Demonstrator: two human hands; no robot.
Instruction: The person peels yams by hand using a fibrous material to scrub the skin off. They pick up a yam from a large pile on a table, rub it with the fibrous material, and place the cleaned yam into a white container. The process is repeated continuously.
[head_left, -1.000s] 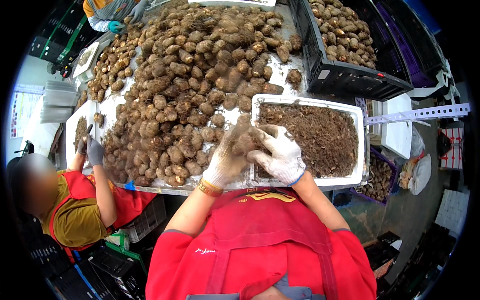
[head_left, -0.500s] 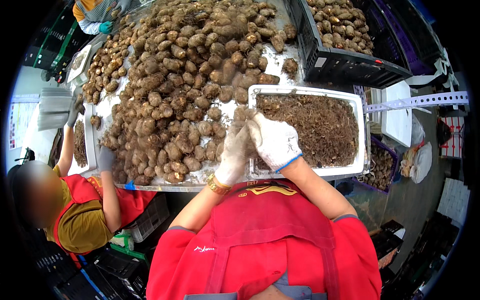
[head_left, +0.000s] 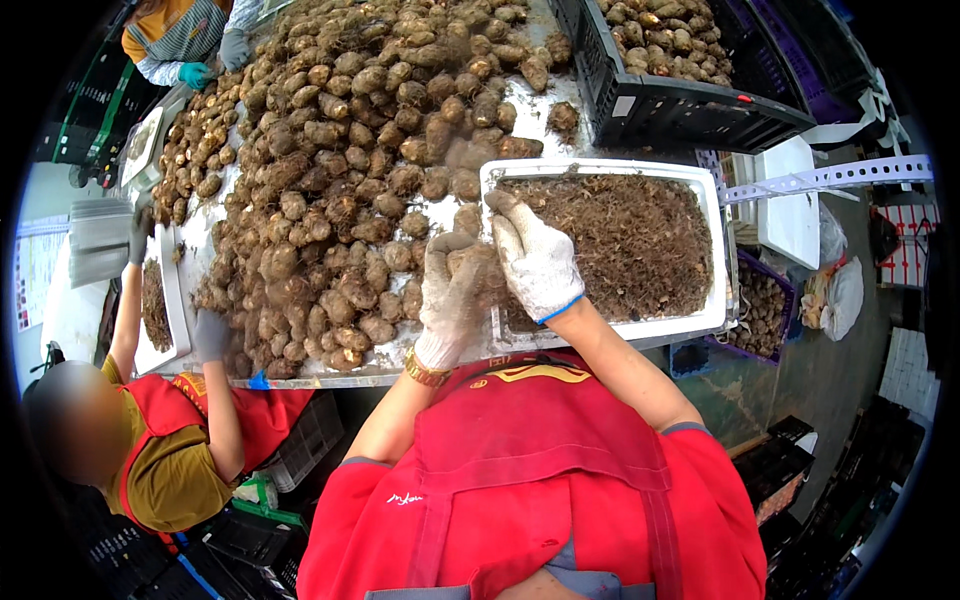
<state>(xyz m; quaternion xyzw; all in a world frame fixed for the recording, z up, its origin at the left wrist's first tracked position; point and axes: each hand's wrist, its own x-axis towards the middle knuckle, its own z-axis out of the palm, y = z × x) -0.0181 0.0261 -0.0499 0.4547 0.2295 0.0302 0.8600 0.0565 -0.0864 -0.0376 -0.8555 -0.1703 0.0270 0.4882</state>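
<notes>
Your left hand (head_left: 447, 296) clasps a tuber (head_left: 477, 272) just left of the tray (head_left: 650, 328); your right hand (head_left: 535, 258) is tray-side, grip unclear.

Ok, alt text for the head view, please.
Gloved left hand holds a brown tuber; gloved right hand is over a white tray of fibrous scraps. Left of the tray lies a tuber pile; two co-workers are further left.

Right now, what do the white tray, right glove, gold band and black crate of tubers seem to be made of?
White tray: perhaps foam or plastic; thick, pale, matte rim.
Right glove: probably knitted fabric, matte; soft folds and a blue-edged cuff.
Gold band: likely metal or plated; bright shine.
Black crate: likely moulded plastic; stiff, straight walls with a dull sheen.
</notes>
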